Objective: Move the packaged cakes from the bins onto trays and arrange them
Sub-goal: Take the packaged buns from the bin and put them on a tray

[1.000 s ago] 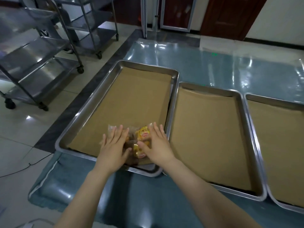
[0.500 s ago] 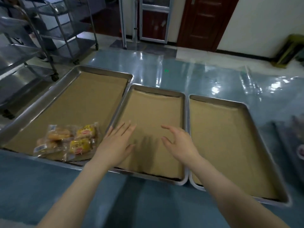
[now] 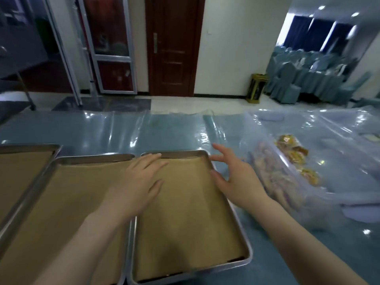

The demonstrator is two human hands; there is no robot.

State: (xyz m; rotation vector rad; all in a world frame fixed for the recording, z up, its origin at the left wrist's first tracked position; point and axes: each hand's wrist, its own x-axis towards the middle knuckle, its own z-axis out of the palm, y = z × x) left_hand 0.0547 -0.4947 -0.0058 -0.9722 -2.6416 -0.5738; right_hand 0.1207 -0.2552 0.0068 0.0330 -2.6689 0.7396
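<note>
Teal plastic-covered table (image 3: 164, 130), paper-lined trays side by side, none of visible ones holding cakes. Packaged cakes (image 3: 292, 151) sit in clear bin (image 3: 333, 194) off to right.

Right hand (image 3: 236, 177) empty, fingers spread wide, over right tray (image 3: 249, 258) edge, near bin. Left hand (image 3: 139, 182) flat, fingers relaxed, holding nothing.

Step, my guess: fetch from bin. Next: reach in, grab few packs.

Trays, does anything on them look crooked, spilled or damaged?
Only a small thing: in the right tray the liner stops short of the near rim, baring dark strips, and its far edge buckles. Nothing looks spilled or damaged.
</note>
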